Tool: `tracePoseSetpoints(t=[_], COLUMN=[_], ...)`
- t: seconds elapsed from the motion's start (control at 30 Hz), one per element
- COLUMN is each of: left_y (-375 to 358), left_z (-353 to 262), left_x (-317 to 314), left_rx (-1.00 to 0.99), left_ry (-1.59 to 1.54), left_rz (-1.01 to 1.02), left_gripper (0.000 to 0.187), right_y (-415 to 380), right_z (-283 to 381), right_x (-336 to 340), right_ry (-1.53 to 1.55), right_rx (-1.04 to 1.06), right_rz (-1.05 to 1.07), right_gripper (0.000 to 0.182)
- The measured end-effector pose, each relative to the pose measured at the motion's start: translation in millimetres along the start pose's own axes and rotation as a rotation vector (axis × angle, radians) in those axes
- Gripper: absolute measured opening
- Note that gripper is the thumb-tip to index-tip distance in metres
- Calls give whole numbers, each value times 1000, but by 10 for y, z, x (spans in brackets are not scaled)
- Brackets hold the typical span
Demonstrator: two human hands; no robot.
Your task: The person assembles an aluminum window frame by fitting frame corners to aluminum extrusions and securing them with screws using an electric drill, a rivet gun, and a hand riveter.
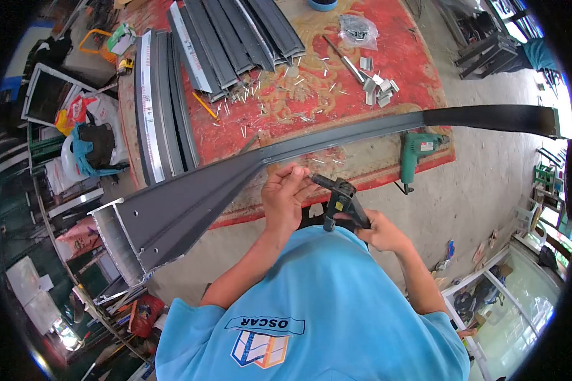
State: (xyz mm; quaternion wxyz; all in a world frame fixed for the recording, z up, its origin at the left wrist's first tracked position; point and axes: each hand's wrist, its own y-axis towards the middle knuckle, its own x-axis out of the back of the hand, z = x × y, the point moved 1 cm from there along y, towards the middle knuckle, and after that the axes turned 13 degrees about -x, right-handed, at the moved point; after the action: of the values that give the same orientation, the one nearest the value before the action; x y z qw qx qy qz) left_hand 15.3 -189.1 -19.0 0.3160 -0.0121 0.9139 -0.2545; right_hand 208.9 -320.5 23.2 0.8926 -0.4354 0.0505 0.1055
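Observation:
My right hand (381, 232) is wrapped round the handle of a black rivet gun (341, 195) with a small yellow label. The gun's nose points left, toward my left hand (285, 195). Thumb and fingers of that hand are pinched together at the nose tip; whatever is between them is too small to make out. Just beyond both hands, a long dark grey metal profile (337, 134) crosses the table's near side. Its open hollow end (117, 244) juts out at the left, with small holes in its face.
On the red-covered table (419, 76) lie stacked dark profiles (235, 38), scattered rivets (235, 95), a pencil (204, 105), metal brackets (380, 90), a plastic bag (358, 32) and a green drill (415, 155). A glass-panelled frame (508, 305) stands at lower right. Clutter fills the left side.

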Motion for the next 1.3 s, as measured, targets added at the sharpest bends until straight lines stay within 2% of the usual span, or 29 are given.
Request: tracePoseSetpoints(t=[0.07, 0.2, 0.3, 0.37, 0.4, 0.47, 0.5, 0.57, 0.6, 0.67, 0.7, 0.77, 0.83, 0.9, 0.93, 0.97, 1.0, 1.03, 1.1, 1.13, 1.2, 1.23, 1.3], left_y=[8, -13, -18, -38, -35, -20, -16, -2, 31, 109, 117, 113, 146, 191, 262, 356, 442, 515, 688, 794, 970, 1041, 1163], left_z=[-12, -11, -11, -28, -26, -15, -15, -12, -10, -7, -23, -75, -122, -268, -332, -402, -458, -492, -645, -623, -569, -525, -433], left_x=[-12, -115, -147, -170, -147, -72, -41, 32, 83, 213, 282, 463, 944, 1244, 1367, 1445, 1381, 1321, 821, 858, 992, 1065, 1186], left_rx=[-24, -47, -86, 66, 67, 45, 45, 81, 82, 130, 136, 50, 110, 38, 52, -98, -253, -243, -441, -433, -714, -709, -435], left_ry=[46, 55, 161, 70, 71, 122, 123, 396, 403, 455, 467, 613, 763, 1172, 1188, 1326, 1455, 1464, 1773, 1777, 1551, 1554, 1316], left_rz=[22, 0, 52, 83, 83, 134, 133, 152, 148, 143, 142, 189, 202, 176, 177, 240, 305, 304, 569, 566, 689, 686, 680], left_gripper=[12, 13, 16, 34, 34, 55, 55, 62, 62, 60, 60, 53, 55, 59, 59, 62, 65, 65, 65, 65, 70, 70, 73], right_y=[28, 56, 68, 47, 60, 104, 126, 214, 296, 501, 580, 769, 969, 1102, 1207, 1285, 1355, 1420, 1509, 1498, 1529, 1559, 1590], right_z=[14, 51, 46, 164, 136, 70, 90, 157, 122, 10, 2, 8, -53, 50, -8, -31, -41, -57, -51, 39, 103, 108, 117], right_x=[56, 63, 95, 72, 72, 86, 71, 12, 0, -36, -39, -12, -76, -180, -217, -249, -276, -286, -278, -267, -232, -214, -181], right_ry=[-52, -55, -106, -91, -90, -186, -186, -197, -192, -22, -8, -181, -160, -91, -44, -29, 63, 152, 123, 179, 234, 200, 169], right_rx=[-89, -42, -134, -106, -106, -60, -61, -118, -117, 75, 75, 44, 35, 25, -11, -16, 10, 36, 20, -58, -140, -143, -151], right_rz=[33, 20, 11, 42, 42, -56, -54, -58, -52, 27, 30, 50, 91, 11, 19, 27, 51, 72, 89, 151, 217, 235, 256], right_gripper=[60, 60, 60, 62, 62, 61, 61, 54, 54, 48, 48, 48, 50, 54, 55, 55, 56, 56, 57, 56, 55, 54, 53])
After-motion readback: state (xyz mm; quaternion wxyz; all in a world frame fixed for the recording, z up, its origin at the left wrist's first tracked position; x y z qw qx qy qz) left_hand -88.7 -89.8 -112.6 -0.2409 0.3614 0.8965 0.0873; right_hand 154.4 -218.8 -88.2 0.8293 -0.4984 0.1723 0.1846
